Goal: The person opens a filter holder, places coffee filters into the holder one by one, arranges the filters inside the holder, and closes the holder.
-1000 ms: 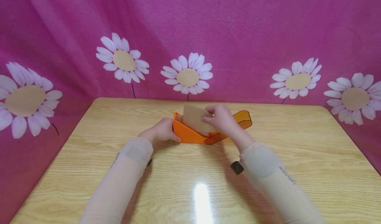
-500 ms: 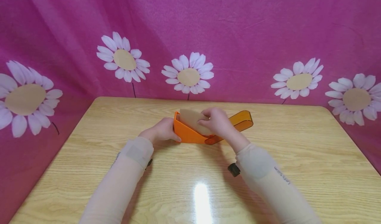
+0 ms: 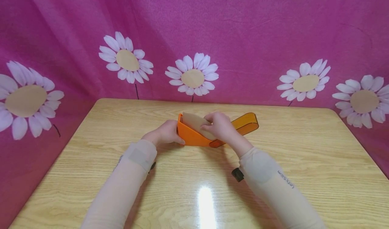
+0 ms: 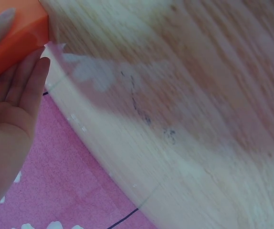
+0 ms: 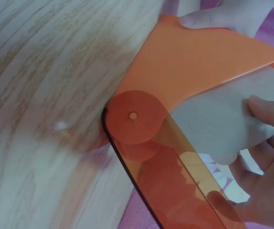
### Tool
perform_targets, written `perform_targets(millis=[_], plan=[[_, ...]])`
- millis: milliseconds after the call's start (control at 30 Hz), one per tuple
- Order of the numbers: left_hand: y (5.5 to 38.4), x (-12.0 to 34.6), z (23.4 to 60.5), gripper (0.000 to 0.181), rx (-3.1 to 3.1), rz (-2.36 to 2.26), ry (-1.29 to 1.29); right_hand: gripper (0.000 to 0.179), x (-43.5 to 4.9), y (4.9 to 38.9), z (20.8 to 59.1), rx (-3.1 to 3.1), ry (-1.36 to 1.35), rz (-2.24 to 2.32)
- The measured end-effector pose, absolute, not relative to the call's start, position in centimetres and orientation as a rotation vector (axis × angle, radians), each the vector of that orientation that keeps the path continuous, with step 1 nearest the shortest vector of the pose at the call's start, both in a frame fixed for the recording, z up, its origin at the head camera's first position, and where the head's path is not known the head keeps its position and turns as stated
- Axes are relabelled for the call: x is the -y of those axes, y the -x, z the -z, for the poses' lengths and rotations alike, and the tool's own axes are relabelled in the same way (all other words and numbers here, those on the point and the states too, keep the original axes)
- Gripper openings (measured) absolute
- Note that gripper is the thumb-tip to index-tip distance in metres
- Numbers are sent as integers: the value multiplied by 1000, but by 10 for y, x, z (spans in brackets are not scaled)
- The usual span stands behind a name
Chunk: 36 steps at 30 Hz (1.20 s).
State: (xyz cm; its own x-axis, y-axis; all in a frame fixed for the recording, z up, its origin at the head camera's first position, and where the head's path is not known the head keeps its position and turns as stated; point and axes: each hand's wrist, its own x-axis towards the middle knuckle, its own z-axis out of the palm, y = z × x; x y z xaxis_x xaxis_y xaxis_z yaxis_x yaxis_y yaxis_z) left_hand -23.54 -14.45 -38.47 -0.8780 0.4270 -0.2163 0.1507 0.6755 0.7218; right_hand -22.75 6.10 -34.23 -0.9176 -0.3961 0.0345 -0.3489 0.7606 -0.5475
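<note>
An orange coffee filter case (image 3: 192,137) stands on the table, its see-through amber lid (image 3: 250,123) swung back to the right on a round hinge. My left hand (image 3: 164,132) holds the case's left end, thumb on the near face and fingers along the other side. With thumb and fingers, my right hand (image 3: 222,125) pinches a tan paper coffee filter (image 3: 196,122), which sits mostly down inside the case, its upper edge showing above the sloped rim. In the right wrist view, the filter's curved edge (image 5: 223,124) sticks out past the case wall, near the fingertips.
The wooden table (image 3: 121,121) has a bright light reflection near its front. Behind it hangs a magenta cloth (image 3: 243,36) with large white daisies. The lid reaches out to the right beyond my right hand.
My right hand has moved down and slightly left, lowering the filter deeper into the case. The left hand and the case have stayed in place.
</note>
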Motion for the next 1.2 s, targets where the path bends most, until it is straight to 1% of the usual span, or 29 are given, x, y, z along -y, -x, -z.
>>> perform_targets(millis=[133, 267, 500, 567, 700, 900, 1000, 1200], plan=[[235, 145, 385, 33, -2526, -1039, -473, 12, -60, 227, 343, -2880, 654, 841], [235, 146, 385, 35, -2527, -1043, -474, 20, -58, 228, 345, -2887, 681, 817], [236, 147, 385, 37, -2532, -1024, -468, 17, -55, 228, 348, -2903, 655, 789], [236, 147, 385, 37, -2533, -1020, -465, 20, -55, 228, 348, -2910, 651, 782], [236, 146, 386, 37, -2528, -1026, -461, 21, -53, 228, 351, -2920, 632, 767], [236, 146, 386, 38, -2511, -1044, -456, 15, -51, 227, 356, -2907, 601, 741], [236, 146, 385, 39, -2509, -1049, -448, 10, -50, 227, 356, -2906, 586, 731], [236, 145, 384, 38, -2501, -1055, -435, 9, -50, 228, 358, -2909, 583, 702]])
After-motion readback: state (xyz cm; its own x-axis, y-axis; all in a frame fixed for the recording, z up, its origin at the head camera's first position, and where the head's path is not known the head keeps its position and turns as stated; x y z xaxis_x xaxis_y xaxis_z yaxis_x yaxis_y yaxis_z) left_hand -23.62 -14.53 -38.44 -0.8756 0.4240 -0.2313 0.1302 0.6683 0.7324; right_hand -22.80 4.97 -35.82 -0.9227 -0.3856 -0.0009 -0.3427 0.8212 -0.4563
